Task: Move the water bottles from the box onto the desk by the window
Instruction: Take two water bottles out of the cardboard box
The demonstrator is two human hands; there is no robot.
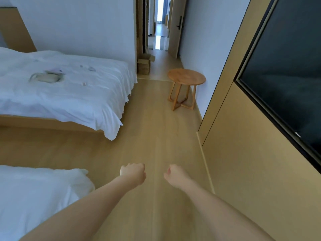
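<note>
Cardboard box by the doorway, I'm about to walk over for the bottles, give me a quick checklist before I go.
1. Both hands free: left hand and right hand are curled and hold nothing. Ok.
2. Cardboard box located: on the floor at the doorway, flaps open. Ok.
3. Bottles inside the box: contents not visible from here. Cannot tell.
4. Floor between you and the box: nothing lies in the way. Ok.
5. Round side table: stands against the right wall, beside the route, not across it. Ok.
6. Desk by the window: not in view. Cannot tell.
</note>
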